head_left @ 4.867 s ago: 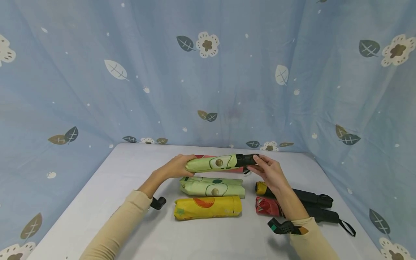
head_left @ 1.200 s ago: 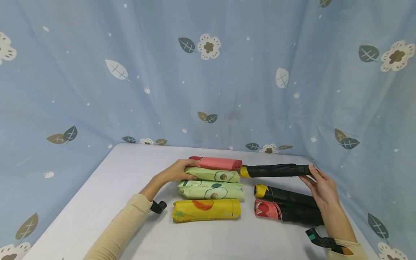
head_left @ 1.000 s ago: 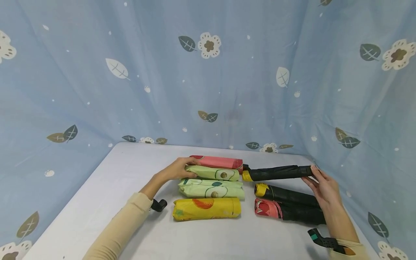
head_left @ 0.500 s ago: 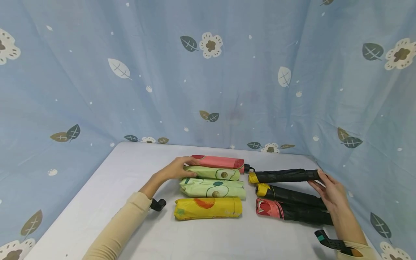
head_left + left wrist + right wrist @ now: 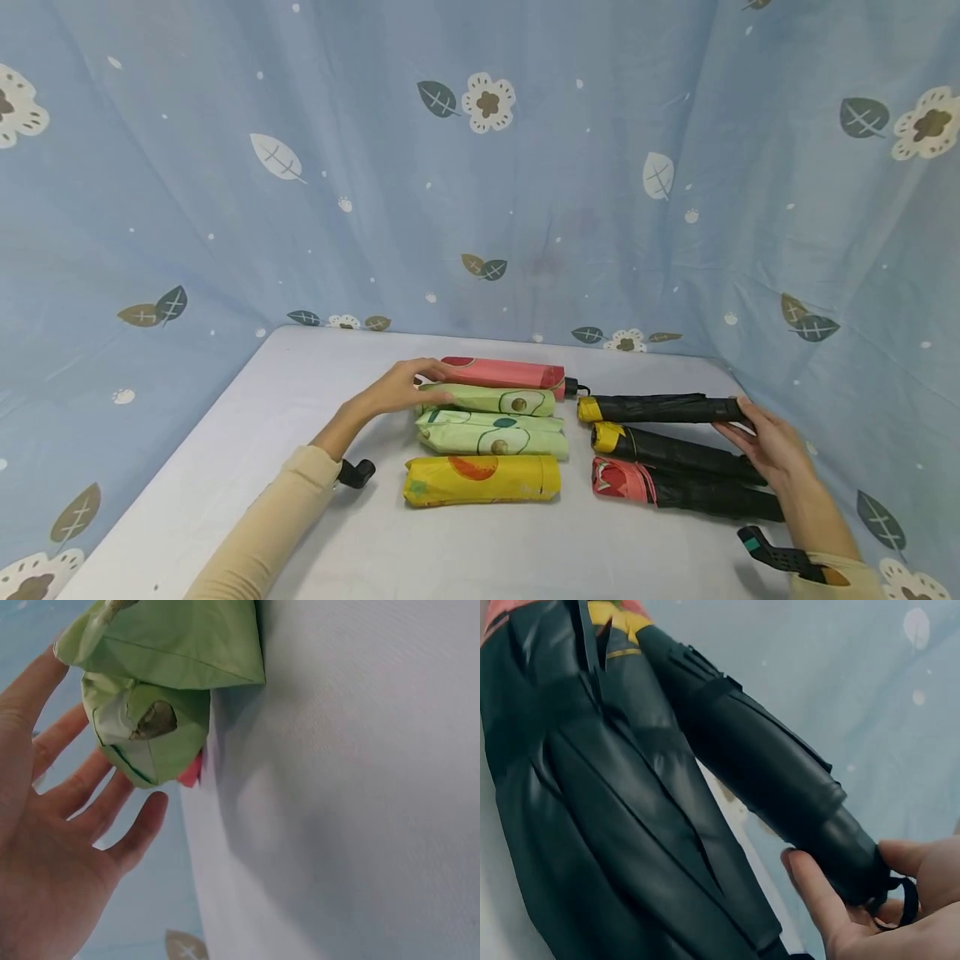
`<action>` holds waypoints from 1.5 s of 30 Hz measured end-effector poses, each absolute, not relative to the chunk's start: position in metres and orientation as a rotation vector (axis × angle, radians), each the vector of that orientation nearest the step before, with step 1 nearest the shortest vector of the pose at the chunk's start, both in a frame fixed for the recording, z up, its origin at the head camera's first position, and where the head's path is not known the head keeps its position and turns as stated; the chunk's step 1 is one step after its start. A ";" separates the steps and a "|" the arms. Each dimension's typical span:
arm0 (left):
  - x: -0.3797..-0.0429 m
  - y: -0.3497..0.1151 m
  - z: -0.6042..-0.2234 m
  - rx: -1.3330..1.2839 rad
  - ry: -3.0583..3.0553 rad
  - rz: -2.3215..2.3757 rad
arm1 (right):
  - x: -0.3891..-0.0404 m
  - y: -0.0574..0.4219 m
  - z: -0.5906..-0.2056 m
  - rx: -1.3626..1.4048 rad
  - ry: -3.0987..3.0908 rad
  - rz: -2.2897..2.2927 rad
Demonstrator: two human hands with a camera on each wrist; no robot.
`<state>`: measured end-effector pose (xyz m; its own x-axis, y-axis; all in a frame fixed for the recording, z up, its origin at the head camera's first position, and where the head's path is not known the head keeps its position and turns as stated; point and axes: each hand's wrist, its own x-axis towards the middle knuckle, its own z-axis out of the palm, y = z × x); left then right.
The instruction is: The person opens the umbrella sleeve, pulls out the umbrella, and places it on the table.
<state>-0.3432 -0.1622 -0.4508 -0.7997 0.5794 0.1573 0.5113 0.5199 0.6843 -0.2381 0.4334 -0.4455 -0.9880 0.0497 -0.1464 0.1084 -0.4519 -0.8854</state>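
My right hand pinches the handle end of a black folded umbrella with a yellow tip. In the right wrist view, thumb and finger hold its end beside a wrist loop. My left hand is at the left end of a green avocado-print umbrella sleeve. Its fingers are spread and extended in the left wrist view, around the end of the green sleeve. Nearer lies a second avocado-print sleeve. Behind, a pink sleeve has a black handle sticking out at its right.
A yellow orange-print sleeve lies nearest on the white table. To the right rest a black umbrella with a yellow tip and one with a red-pink tip. A blue patterned curtain surrounds the table's back and sides.
The black umbrella came out of the avocado-print sleeve and moved right and down, behind the other two black umbrellas. The left hand loosened from the sleeve, which now lies on the table.
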 end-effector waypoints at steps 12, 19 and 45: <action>-0.343 -0.165 -0.448 0.951 2.639 1.183 | -0.246 0.450 -0.453 0.346 2.043 -2.138; -0.342 -0.165 -0.447 0.950 2.647 1.185 | -0.252 0.452 -0.448 0.307 2.238 -1.874; -0.345 -0.168 -0.447 0.977 2.682 1.184 | -0.252 0.434 -0.429 0.133 2.541 -1.507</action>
